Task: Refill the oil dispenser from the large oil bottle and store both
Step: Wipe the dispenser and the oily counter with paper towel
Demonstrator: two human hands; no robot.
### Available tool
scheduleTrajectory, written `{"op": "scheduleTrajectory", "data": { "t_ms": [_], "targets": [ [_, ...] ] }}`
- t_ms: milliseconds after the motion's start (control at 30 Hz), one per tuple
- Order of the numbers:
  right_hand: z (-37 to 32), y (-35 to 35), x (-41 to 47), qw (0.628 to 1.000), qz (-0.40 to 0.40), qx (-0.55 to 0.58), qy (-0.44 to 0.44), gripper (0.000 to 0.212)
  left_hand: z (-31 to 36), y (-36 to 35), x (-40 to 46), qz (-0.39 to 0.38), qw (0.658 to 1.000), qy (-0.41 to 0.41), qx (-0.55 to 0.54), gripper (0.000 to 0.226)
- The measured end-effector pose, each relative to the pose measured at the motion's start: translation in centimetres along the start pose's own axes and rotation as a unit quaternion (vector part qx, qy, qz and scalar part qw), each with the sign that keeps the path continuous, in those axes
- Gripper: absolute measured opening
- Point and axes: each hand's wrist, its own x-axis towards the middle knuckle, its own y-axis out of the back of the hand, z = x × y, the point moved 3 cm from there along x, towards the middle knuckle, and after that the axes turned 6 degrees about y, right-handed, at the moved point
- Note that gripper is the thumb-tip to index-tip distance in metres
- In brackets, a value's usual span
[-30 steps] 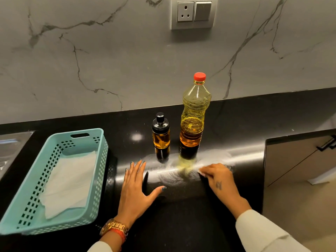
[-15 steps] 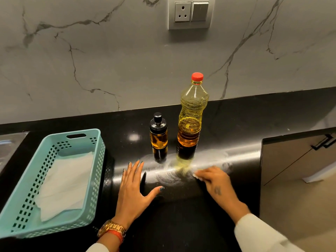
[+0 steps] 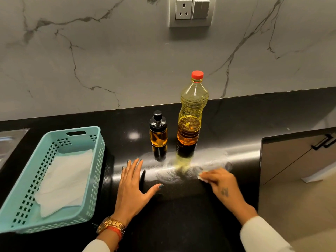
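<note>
A small glass oil dispenser (image 3: 158, 131) with a black pump cap stands upright on the black counter (image 3: 181, 211). Just right of it stands the large oil bottle (image 3: 191, 113), red cap on, about a third full of amber oil. My left hand (image 3: 131, 186) lies flat on the counter in front of the dispenser, fingers spread, holding nothing. My right hand (image 3: 221, 184) presses a small white tissue (image 3: 201, 177) onto the counter in front of the bottle, where smeared streaks show.
A teal perforated basket (image 3: 94, 160) with white paper in it sits at the left. Past it is a steel sink edge (image 3: 9, 140). A cabinet door with a black handle (image 3: 298, 157) is at the right, below the counter's end. A wall socket (image 3: 190, 11) is above.
My right hand has slid the tissue slightly left and back across the smeared patch. My left hand, the dispenser and the bottle have stayed put.
</note>
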Motion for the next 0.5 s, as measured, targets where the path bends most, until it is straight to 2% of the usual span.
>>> {"op": "scheduleTrajectory", "data": {
  "t_ms": [67,133,200,300,400,500],
  "targets": [
    [2.6,2.2,-0.8,0.999,0.035,-0.03,-0.026,0.029,0.1,0.0,0.0,0.001,1.0,0.0,0.0,0.103],
    [4.7,3.9,0.8,0.992,0.054,-0.05,-0.106,0.023,0.2,0.0,0.0,-0.001,1.0,-0.002,0.0,0.103],
    [5.4,3.8,3.5,0.983,0.067,-0.092,-0.147,0.016,0.2,0.0,0.0,-0.004,1.0,-0.003,0.004,0.103],
    [2.5,0.8,7.1,0.992,0.033,-0.057,-0.105,0.014,0.2,0.0,0.0,-0.007,1.0,-0.002,0.011,0.102],
    [-1.6,-2.1,5.4,0.998,-0.043,-0.003,-0.047,0.018,0.1,0.0,0.0,-0.008,1.0,0.003,0.011,0.103],
    [-1.3,-1.5,0.6,1.0,-0.011,0.015,0.02,0.027,0.1,0.0,0.0,-0.003,1.0,0.005,0.002,0.103]
  ]
}}
